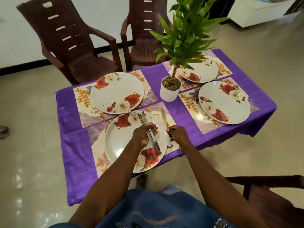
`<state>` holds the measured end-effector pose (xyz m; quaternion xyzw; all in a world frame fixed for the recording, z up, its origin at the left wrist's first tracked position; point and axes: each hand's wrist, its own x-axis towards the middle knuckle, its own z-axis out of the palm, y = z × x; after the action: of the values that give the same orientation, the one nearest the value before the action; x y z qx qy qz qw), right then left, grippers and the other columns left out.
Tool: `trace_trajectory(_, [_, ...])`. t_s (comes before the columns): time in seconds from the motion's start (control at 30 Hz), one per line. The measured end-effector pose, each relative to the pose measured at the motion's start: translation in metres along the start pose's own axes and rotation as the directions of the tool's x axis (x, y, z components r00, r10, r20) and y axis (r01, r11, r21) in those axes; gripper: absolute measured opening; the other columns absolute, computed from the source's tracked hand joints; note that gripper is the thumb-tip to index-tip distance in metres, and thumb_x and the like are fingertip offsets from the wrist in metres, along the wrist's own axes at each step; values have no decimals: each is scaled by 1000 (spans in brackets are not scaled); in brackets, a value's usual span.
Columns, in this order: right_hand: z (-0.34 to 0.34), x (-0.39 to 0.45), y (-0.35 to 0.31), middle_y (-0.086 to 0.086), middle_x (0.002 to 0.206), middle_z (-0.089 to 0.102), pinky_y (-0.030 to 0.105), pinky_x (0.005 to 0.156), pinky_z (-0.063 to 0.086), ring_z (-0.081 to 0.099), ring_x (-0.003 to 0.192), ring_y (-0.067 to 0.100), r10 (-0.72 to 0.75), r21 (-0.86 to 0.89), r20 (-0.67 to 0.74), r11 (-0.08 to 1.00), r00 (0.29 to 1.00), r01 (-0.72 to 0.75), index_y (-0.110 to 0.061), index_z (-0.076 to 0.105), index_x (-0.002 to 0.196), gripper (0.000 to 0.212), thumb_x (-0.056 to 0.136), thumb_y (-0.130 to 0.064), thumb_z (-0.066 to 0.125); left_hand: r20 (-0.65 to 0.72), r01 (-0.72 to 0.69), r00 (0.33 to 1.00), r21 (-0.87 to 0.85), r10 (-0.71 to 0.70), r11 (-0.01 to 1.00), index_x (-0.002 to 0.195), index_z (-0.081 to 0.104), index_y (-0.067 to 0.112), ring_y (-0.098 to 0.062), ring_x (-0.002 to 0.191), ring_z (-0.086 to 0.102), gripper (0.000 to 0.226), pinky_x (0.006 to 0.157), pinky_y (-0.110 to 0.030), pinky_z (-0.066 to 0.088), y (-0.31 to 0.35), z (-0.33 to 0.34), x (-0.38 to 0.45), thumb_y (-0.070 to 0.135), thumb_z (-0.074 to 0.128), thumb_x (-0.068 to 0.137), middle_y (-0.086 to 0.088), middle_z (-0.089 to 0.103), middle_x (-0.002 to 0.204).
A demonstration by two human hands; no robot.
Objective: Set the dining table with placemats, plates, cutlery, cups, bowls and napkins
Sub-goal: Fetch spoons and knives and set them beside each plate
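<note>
My left hand (144,134) curls round a bundle of knives (148,130) — blades pointing away from me — held above the near plate (120,142), which sits on the placemat (98,155) at the table's near edge. My right hand (176,134) pinches the handle end of a single knife (164,118) lying on that placemat just right of the plate — fingers bent close together. Three more plates sit on placemats toward the far edge and right end of the purple tablecloth (74,162).
</note>
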<state>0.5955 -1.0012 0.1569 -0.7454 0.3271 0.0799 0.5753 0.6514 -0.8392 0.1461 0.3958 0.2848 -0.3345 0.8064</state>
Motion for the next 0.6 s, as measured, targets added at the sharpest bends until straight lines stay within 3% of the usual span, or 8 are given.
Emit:
trace_trajectory(0.1, [-18, 25, 3, -2, 55, 57, 22, 50, 42, 53, 45, 8, 21, -109, 1, 994, 1000, -21, -18, 63, 64, 25, 88, -11, 69, -64, -11, 998, -37, 9, 999, 91, 58, 5, -24, 71, 71, 16, 78, -38, 56, -6, 4, 9, -1, 46, 99, -14, 68, 80])
trace_trajectory(0.2, [-28, 49, 12, 4, 60, 60, 36, 61, 49, 58, 59, 22, 17, -194, 50, 981, 999, -7, -21, 58, 58, 32, 87, -16, 71, -120, -45, 992, -92, 33, 995, 91, 59, 3, -27, 79, 68, 14, 77, -38, 58, -18, 15, 9, -1, 48, 98, -14, 70, 77])
trace_trajectory(0.3, [-34, 68, 18, 11, 73, 65, 37, 66, 49, 64, 75, 29, 15, -334, 108, 942, 994, 22, -20, 57, 59, 30, 85, -21, 71, -176, -124, 980, -185, 91, 975, 88, 61, 2, -25, 70, 71, 17, 71, -36, 60, -30, 28, 5, 0, 47, 98, -13, 71, 74])
trace_trajectory(0.4, [-31, 79, 18, 14, 86, 70, 33, 64, 50, 68, 85, 32, 4, -400, 178, 914, 984, 69, -5, 71, 80, 16, 87, -19, 69, -218, -172, 969, -265, 114, 949, 78, 66, 1, -23, 64, 72, 30, 68, -33, 60, -46, 37, -3, 1, 45, 100, -13, 71, 69])
trace_trajectory(0.53, [-29, 81, 14, 17, 109, 69, 35, 77, 55, 67, 100, 34, 3, -523, 182, 847, 983, 95, 3, 66, 108, 26, 91, -16, 63, -313, -218, 942, -310, 118, 925, 80, 65, -1, -26, 76, 69, 27, 85, -36, 52, -68, 43, -12, 1, 46, 100, -15, 71, 71])
trace_trajectory(0.6, [-32, 83, 16, 18, 111, 68, 37, 81, 56, 66, 102, 34, -41, -570, 219, 805, 975, 162, 3, 65, 111, 28, 91, -17, 63, -346, -249, 929, -323, 131, 913, 64, 73, 0, -25, 70, 72, 45, 89, -36, 50, -76, 42, -16, 2, 47, 100, -15, 71, 69])
